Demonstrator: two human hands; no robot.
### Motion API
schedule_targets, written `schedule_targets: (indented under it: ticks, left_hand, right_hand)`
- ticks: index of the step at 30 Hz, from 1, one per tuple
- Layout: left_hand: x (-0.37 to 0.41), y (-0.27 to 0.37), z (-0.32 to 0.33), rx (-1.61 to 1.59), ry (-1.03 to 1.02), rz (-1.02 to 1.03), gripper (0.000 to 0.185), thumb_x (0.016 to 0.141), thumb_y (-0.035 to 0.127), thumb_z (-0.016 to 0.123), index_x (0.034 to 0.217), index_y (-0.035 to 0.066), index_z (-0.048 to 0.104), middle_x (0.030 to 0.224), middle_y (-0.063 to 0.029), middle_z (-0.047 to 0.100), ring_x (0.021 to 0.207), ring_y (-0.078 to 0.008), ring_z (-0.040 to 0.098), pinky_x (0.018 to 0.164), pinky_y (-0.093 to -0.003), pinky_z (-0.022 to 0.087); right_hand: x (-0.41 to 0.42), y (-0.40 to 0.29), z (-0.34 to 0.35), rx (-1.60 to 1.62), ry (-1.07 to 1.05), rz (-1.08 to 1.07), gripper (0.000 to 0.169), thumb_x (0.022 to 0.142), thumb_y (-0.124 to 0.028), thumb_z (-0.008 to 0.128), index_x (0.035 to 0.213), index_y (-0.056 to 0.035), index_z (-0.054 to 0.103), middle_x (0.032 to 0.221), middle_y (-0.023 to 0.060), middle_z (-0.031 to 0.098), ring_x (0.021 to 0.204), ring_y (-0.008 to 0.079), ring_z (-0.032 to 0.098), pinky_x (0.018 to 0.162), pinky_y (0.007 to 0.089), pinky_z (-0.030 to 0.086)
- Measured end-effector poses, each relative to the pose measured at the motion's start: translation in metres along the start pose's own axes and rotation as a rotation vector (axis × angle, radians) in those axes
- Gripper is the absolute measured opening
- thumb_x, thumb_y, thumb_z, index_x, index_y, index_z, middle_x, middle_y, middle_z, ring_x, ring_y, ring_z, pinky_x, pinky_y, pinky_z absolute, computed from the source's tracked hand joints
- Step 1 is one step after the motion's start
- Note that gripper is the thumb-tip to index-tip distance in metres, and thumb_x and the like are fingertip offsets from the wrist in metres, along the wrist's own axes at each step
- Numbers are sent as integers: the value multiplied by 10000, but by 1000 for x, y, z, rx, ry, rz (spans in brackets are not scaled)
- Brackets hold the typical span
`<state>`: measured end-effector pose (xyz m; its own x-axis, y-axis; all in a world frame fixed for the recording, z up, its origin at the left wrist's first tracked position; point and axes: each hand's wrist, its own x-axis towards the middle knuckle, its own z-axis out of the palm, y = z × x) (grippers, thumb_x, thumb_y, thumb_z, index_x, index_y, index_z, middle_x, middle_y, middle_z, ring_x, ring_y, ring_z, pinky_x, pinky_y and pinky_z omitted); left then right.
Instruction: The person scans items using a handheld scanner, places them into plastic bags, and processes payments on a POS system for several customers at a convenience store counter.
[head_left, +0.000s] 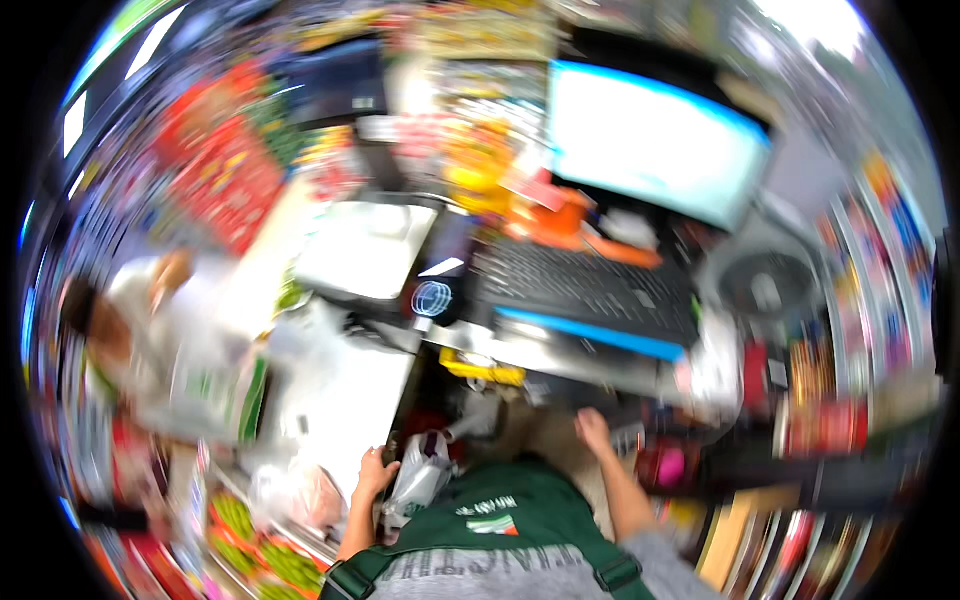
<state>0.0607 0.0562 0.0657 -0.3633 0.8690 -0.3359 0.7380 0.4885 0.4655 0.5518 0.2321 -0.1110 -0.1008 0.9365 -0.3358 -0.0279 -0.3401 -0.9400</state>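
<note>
The view is badly blurred. My left hand is at the near edge of a white counter, its thumb apart and nothing visible in it. Whether it touches the edge, I cannot tell. Beside it, to the right, hangs a white plastic bag. My right hand is held out over the gap below the desk, and its fingers are too smeared to read. In front of me lie a black keyboard with a blue front edge and a bright monitor. A dark green apron covers my front.
Across the counter stands a person near a white-and-green bag or box. A flat white-topped device sits left of the keyboard. An orange container is below the monitor. Green produce in orange trays lies lower left; stocked shelves line the right.
</note>
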Motion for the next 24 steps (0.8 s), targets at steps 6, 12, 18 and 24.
schedule_targets:
  ticks: [6,12,18,24]
  left_hand:
    - [-99,-14,87,42,425,-20,502,689,231,758,1129,80,569,1433,-151,318,1321,-395,269,895,-512,440]
    - [-203,-64,199,-691,-29,-570,357,774,221,686,1087,79,589,1182,-177,546,1159,-312,478,828,-449,475]
    - [-264,-105,253,-626,-76,-893,294,816,299,603,991,64,610,1050,-167,587,1008,-304,526,786,-439,478]
    - [-271,-114,271,-690,18,-913,350,857,378,519,895,48,632,918,-156,628,857,-297,573,744,-430,481]
  right_hand:
    - [-8,56,-36,-436,-485,242,131,819,-118,583,750,-23,641,664,97,629,536,185,583,476,341,463]
    - [-12,71,-48,-653,-432,509,129,829,-146,589,799,-36,649,701,86,643,561,176,597,482,329,469]
    - [11,26,-9,-677,-357,465,140,839,-174,596,849,-49,658,738,76,657,585,168,612,488,317,475]
    - [31,2,32,-603,-516,148,146,884,-157,526,821,-69,623,732,72,593,581,194,547,510,338,454]
